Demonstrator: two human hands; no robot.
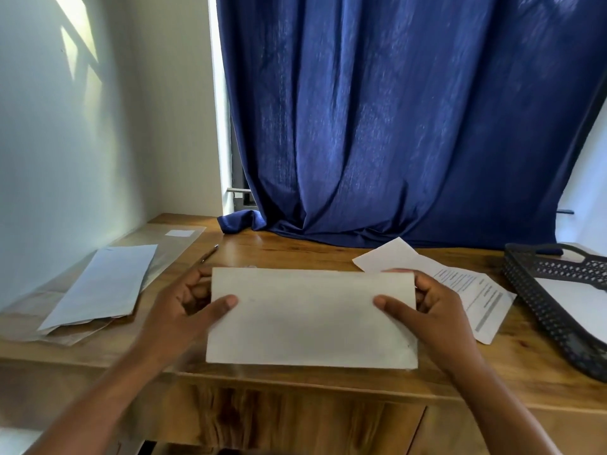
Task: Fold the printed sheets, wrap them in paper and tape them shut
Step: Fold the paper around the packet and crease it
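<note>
Head view: both hands hold a folded paper bundle (312,318), blank pale side up, over the near edge of the wooden bench (295,254). Left hand (179,308) grip clamped on the bundle's left edge, thumb on top, fingers tucked behind. Right hand (433,307) grip clamped on the right edge the same way, thumb on top, fingers curled round the end. Bundle looks roughly level, long side across the view; whether it touches the bench can't be told.

Just behind the right hand, a printed sheet (473,290) lies flat on the bench, partly folded, text lines visible but too blurred to read. Far right: black mesh tray (538,297) with a white sheet inside. Left side of bench: a stack of pale papers (101,287) lying on brown paper (39,310) under something clear and glossy. A pen (209,253) lies between that stack and the bundle. Blue curtain (394,126) hangs behind, its hem resting on the back of the bench. White wall (82,142) on the left.
</note>
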